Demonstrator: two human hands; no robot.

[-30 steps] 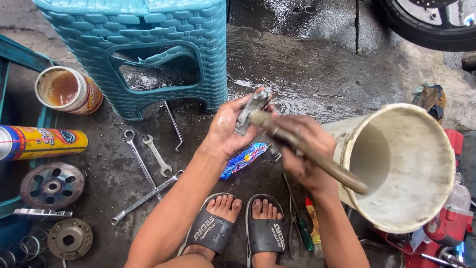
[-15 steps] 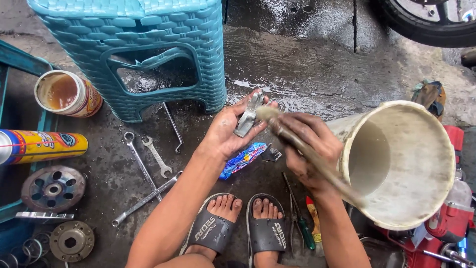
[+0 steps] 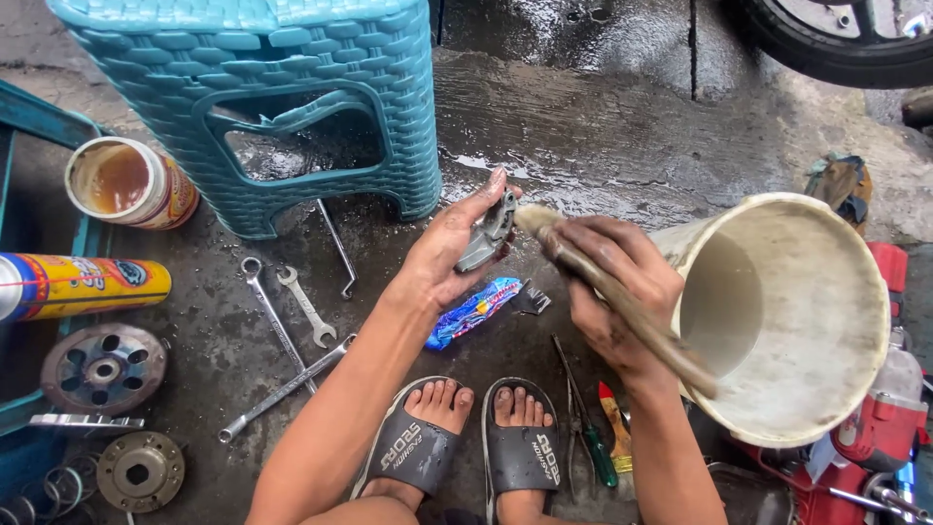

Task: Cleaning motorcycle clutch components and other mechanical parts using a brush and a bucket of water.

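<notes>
- Head view looks straight down on a wet, dark concrete floor [image 3: 583,126], stained and shiny with puddles, with a motorbike tyre [image 3: 836,49] at the top right edge.
- Left hand [image 3: 452,248] holds a small grey metal part [image 3: 489,233] up over the floor, fingers stretched along its back and thumb beneath, so the grip is pinching it; the part's long axis runs from lower left to upper right.
- Right hand [image 3: 612,292] is wrapped tight around the wooden handle of a brush [image 3: 622,301]; its long axis slants from the lower right up to the upper left, bristle end pointing at the metal part and touching or just beside it.
- Just right of the right hand a big dirty white bucket [image 3: 826,321] lies tipped, its mouth facing the camera, and the brush handle crosses in front of its rim.
- Below the hands, two feet in dark sandals [image 3: 408,452] stand on the floor, with a blue wrapper [image 3: 471,311] just above them and a green-handled screwdriver [image 3: 588,428] beside the right foot.
- Farther left lie three spanners [image 3: 282,321], well apart from the hands.
- A turquoise woven plastic stool [image 3: 262,87] stands at the top, a thin bent rod [image 3: 338,248] leaning out from under it.
- At the left edge sit an open tin [image 3: 126,185] of brownish stuff, a yellow spray can [image 3: 83,287] on its side, and round metal discs [image 3: 102,369].
- Red machine parts [image 3: 889,408] crowd the lower right corner.
</notes>
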